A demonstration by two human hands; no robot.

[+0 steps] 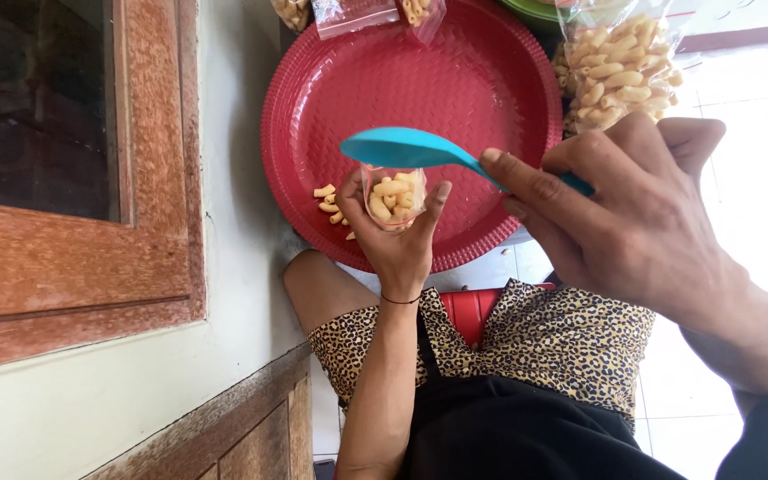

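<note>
My left hand (397,253) holds a small clear plastic bag (392,197) partly filled with yellow tube-shaped snack pieces, upright over the near part of a round red tray (464,80). My right hand (633,222) grips the handle of a turquoise plastic spoon (402,147). The spoon's bowl hovers just above the bag's open mouth. A few loose snack pieces (331,204) lie on the tray to the left of the bag.
A large clear bag of the same snacks (615,71) stands at the tray's right rim. Small filled bags (348,13) lie at its far edge beside a green plate (535,9). A wooden door frame (73,258) is on the left, a red stool (468,311) under my lap, and white floor tiles (757,133) on the right.
</note>
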